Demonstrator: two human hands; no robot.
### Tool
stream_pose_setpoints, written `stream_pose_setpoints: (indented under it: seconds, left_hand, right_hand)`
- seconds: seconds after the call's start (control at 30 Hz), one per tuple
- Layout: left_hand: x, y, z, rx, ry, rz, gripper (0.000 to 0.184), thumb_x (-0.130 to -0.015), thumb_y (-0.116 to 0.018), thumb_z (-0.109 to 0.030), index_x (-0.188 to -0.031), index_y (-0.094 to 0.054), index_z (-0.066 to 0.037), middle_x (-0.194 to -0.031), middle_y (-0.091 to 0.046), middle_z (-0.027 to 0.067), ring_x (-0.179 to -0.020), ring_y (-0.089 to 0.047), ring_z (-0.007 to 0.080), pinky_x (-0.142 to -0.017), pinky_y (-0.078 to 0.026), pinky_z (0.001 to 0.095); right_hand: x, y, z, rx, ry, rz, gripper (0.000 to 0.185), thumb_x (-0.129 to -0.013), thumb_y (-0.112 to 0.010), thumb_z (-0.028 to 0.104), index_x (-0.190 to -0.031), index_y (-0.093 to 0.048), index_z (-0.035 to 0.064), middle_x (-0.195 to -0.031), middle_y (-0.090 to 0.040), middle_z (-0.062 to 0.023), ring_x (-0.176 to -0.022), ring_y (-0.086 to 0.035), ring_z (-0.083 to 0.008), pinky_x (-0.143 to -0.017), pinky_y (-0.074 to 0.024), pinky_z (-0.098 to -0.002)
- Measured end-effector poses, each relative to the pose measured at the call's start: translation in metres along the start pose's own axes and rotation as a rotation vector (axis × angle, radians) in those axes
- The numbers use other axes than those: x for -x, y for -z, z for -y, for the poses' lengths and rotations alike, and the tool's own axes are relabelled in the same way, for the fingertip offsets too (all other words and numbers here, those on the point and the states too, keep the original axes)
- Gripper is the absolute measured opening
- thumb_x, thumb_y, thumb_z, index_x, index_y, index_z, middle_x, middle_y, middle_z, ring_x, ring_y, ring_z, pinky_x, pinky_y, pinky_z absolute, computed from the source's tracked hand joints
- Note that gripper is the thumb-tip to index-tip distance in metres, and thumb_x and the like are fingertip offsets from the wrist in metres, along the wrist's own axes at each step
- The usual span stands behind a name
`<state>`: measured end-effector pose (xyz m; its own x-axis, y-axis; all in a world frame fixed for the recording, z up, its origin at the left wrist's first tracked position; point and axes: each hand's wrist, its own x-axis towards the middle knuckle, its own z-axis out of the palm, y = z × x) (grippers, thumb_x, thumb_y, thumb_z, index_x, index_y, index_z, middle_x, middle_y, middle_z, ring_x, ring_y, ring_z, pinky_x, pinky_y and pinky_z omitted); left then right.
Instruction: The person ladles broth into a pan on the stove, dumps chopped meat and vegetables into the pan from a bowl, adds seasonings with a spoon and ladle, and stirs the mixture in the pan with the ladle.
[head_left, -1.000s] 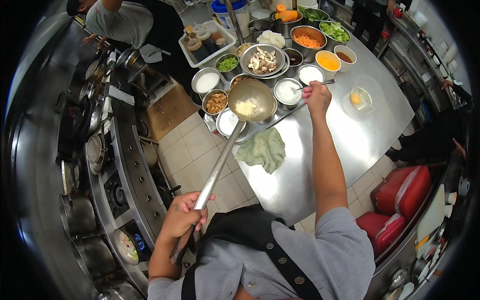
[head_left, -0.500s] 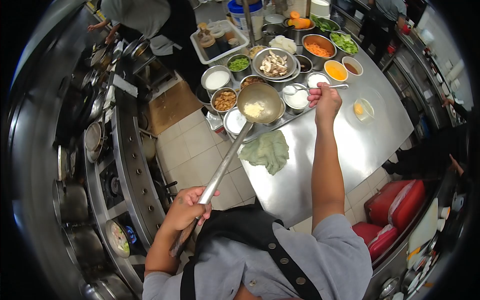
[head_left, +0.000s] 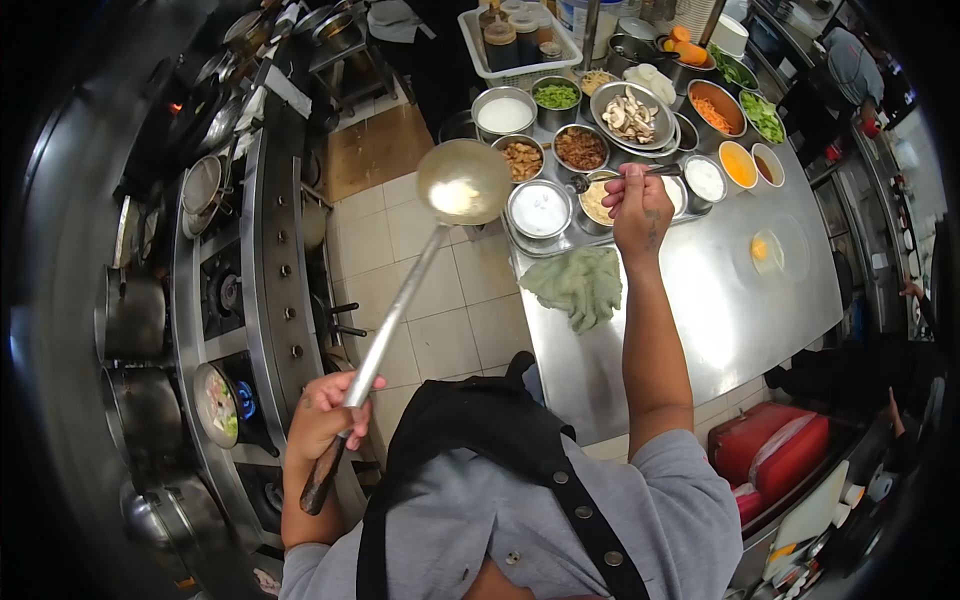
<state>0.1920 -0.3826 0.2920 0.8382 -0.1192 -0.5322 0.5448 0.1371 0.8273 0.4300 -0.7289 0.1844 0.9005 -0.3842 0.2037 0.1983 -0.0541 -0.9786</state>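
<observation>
As the steel table (head_left: pixel 720 320) fills much of the right side, we have the stove (head_left: pixel 272 300) along our left and a red box (head_left: pixel 770 440) beyond the table's near edge. We hold a long ladle (head_left: pixel 395 318) out over the floor tiles (head_left: pixel 440 345), left of the table, with pale stuff in its cup. On the stove, a pan (head_left: pixel 205 380) of food sits beside a blue flame. A crumpled green cloth (head_left: pixel 577 288) lies on the table, near a bowl of white stuff (head_left: pixel 538 237); farther back stands a bowl of sliced mushrooms (head_left: pixel 663 120). Our hands are apart: the left hand (head_left: pixel 330 410) wraps the ladle's handle, while the right hand (head_left: pixel 640 210) pinches a spoon (head_left: pixel 662 171), its head over the edge of a bowl of pale crumbs (head_left: pixel 595 224); we cannot tell whether they touch. Smallest, an egg yolk (head_left: pixel 760 246) lies in a clear bowl (head_left: pixel 777 256) farther right.
</observation>
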Motion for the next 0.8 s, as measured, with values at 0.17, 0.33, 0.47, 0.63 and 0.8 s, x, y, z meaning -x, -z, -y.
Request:
stream_pose_setpoints:
  seconds: [0.17,0.33,0.47,0.63,0.8]
  left_hand:
    - [0.012,0.016,0.012,-0.023,-0.003,-0.206,0.044,-0.065,-0.048,0.005,-0.108,-0.054,0.011,-0.056,-0.054,0.0073,-0.037,-0.046,0.0104,-0.036,-0.038,0.0213]
    - [0.018,0.024,0.023,0.009,-0.021,-0.251,0.044,-0.066,-0.047,0.003,-0.109,-0.054,0.011,-0.055,-0.054,0.0072,-0.036,-0.046,0.0106,-0.036,-0.038,0.0215]
    - [0.021,0.027,0.031,0.016,-0.028,-0.244,0.043,-0.067,-0.047,0.003,-0.109,-0.054,0.011,-0.056,-0.054,0.0074,-0.036,-0.045,0.0106,-0.036,-0.037,0.021]
    - [0.025,0.022,0.036,0.042,0.015,-0.204,0.043,-0.068,-0.047,0.004,-0.109,-0.053,0.012,-0.057,-0.054,0.0073,-0.038,-0.046,0.0098,-0.037,-0.037,0.0203]
    - [0.023,0.014,0.042,0.003,0.015,-0.15,0.042,-0.069,-0.051,0.0,-0.109,-0.054,0.013,-0.056,-0.054,0.0066,-0.041,-0.047,0.0095,-0.036,-0.038,0.0206]
  right_hand:
    - [0.009,-0.017,-0.019,0.135,-0.023,0.115,0.026,-0.094,-0.048,0.019,-0.086,-0.06,-0.0023,-0.065,-0.062,-0.0078,-0.051,-0.058,-0.0107,-0.05,-0.0451,-0.0236]
    - [0.014,-0.022,-0.025,0.162,-0.102,0.169,0.026,-0.094,-0.046,0.02,-0.087,-0.059,-0.0013,-0.066,-0.062,-0.008,-0.051,-0.058,-0.0113,-0.048,-0.0451,-0.0239]
    - [0.009,-0.013,-0.042,-0.024,-0.306,0.114,0.025,-0.094,-0.045,0.021,-0.092,-0.057,-0.0016,-0.067,-0.061,-0.01,-0.049,-0.057,-0.0127,-0.043,-0.0436,-0.0238]
    - [0.0,0.004,-0.054,-0.23,-0.387,0.044,0.025,-0.094,-0.045,0.021,-0.094,-0.053,-0.0033,-0.069,-0.06,-0.0121,-0.048,-0.055,-0.0138,-0.038,-0.0423,-0.0233]
    - [0.024,-0.041,-0.019,-0.267,-0.26,0.089,0.025,-0.095,-0.045,0.02,-0.095,-0.054,-0.0026,-0.07,-0.061,-0.0117,-0.049,-0.057,-0.0135,-0.039,-0.0438,-0.0228]
